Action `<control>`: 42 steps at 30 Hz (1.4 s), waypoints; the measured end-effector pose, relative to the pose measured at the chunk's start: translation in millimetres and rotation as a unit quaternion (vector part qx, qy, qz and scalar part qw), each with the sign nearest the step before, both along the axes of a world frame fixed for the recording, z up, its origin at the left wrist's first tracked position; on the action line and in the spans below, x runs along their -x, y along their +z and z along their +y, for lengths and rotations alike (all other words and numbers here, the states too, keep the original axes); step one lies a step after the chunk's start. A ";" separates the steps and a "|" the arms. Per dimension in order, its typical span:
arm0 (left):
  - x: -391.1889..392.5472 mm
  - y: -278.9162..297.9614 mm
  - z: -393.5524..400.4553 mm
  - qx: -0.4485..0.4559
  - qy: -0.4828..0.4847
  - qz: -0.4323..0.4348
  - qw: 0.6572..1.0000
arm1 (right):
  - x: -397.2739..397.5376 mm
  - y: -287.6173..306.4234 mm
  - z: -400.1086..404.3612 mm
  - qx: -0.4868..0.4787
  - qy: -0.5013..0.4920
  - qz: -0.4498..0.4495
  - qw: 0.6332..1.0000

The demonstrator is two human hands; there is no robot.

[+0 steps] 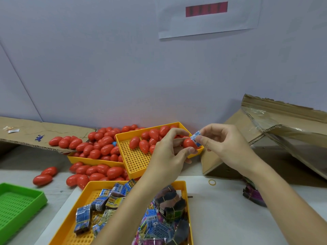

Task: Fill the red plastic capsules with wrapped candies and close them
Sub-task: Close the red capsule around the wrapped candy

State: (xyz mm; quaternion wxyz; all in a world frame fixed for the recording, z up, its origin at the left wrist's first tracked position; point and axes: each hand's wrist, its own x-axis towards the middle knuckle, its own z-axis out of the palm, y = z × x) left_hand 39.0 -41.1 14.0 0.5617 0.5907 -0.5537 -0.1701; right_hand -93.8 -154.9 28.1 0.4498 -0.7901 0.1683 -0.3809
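I observe both hands raised above the work surface, meeting over the near right corner of a tilted yellow perforated tray (136,161). The left hand (169,152) grips a red capsule (189,143) between thumb and curled fingers; I cannot tell whether this piece is a half or a whole shell. The right hand (221,147) pinches a small blue-and-white wrapped candy (196,138) between thumb and forefinger, and the candy touches the capsule's upper right side.

The tilted tray holds a cluster of closed red capsules (152,138) at its far end and rests partly on a second yellow tray (92,160), which is heaped with more capsules (100,145). One blue item (114,143) shows among them. Further capsules lie loose on the table (230,218) in front of that tray, two of them (45,175) well apart to the left.

Nearest me, a third yellow tray (184,184) contains banded bundles of wrapped candies (99,202). A green perforated tray (19,206) sits at the left edge. A rubber band (212,182) lies on the table near the right forearm. Flattened cardboard (44,135) lies at the left against the wall, a torn carton (276,131) stands to the right, and a paper sheet (208,16) hangs on the wall.
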 end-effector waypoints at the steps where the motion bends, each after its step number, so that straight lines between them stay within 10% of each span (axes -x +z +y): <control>1: 0.1 -0.1 0.0 0.000 -0.001 -0.001 1.000 | -0.2 0.0 0.1 0.002 0.000 0.003 1.000; 42: 7.2 -4.6 -7.9 0.048 -0.002 0.310 0.950 | -6.3 2.1 12.8 -0.023 0.006 -0.040 0.999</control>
